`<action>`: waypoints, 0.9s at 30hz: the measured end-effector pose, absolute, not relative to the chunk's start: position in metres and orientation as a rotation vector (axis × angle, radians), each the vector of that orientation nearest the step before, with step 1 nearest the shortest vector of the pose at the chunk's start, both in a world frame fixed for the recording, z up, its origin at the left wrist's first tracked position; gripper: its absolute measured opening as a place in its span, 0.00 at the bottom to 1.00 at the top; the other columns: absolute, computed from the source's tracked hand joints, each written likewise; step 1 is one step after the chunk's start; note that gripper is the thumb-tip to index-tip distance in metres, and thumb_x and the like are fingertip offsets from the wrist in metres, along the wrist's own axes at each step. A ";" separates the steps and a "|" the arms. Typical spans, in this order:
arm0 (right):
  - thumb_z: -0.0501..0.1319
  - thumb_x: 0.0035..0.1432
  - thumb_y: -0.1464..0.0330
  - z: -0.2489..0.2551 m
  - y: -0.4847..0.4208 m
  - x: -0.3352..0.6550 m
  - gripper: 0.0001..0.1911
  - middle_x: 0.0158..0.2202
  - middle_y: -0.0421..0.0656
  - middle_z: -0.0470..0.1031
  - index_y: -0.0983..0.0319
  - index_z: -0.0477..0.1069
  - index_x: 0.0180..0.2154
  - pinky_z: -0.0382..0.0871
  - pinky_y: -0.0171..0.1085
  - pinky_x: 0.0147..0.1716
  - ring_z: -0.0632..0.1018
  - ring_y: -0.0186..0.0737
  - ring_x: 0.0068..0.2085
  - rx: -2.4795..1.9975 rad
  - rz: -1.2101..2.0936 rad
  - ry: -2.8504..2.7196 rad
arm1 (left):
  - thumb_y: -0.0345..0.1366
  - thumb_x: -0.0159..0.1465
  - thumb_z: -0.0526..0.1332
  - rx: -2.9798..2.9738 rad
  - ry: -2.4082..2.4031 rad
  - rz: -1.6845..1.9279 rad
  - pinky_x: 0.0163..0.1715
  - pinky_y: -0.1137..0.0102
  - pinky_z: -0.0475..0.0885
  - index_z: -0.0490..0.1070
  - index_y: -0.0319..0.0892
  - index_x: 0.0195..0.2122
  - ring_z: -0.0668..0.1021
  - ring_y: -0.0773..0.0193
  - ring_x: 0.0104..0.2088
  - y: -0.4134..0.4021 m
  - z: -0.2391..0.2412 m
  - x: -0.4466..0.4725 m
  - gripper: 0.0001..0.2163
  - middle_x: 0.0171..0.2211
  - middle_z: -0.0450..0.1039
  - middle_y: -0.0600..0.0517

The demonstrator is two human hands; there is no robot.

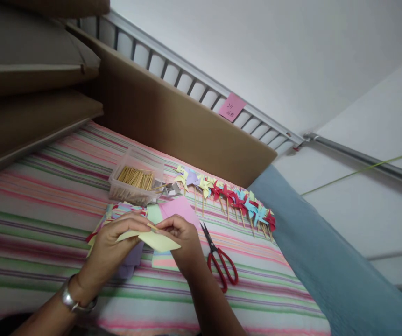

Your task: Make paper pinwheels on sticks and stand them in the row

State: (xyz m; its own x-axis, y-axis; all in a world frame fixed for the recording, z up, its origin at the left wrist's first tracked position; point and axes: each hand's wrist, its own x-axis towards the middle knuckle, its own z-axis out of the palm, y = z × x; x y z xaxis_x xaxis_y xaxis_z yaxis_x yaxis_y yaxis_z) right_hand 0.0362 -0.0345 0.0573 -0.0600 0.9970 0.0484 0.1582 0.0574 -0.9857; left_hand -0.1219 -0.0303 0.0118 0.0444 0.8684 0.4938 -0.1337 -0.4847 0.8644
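My left hand [111, 245] and my right hand [183, 238] both pinch a pale yellow paper square [155, 240] held just above a striped cloth [46, 196]. The fingers of both hands are closed on the paper's upper edge. Under the hands lie loose coloured paper squares, pink [181, 207], green and purple. A silver bracelet [73, 298] sits on my left wrist.
Red-handled scissors [220, 261] lie right of my right hand. A clear tub of wooden sticks [136, 182] stands behind the papers. A row of several paper pinwheels [229, 196] runs to the right. Cardboard [172, 126], a blue cloth [320, 261] and a pink note [231, 107] lie beyond.
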 end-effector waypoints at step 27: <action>0.65 0.44 0.73 0.061 -0.040 0.035 0.02 0.26 0.39 0.68 0.61 0.74 0.25 0.64 0.30 0.23 0.70 0.33 0.26 -1.258 0.848 -1.604 | 0.30 0.55 0.65 1.500 0.786 1.570 0.46 0.66 0.66 0.76 0.48 0.28 0.77 0.62 0.37 -0.031 0.013 -0.121 0.05 0.32 0.79 0.54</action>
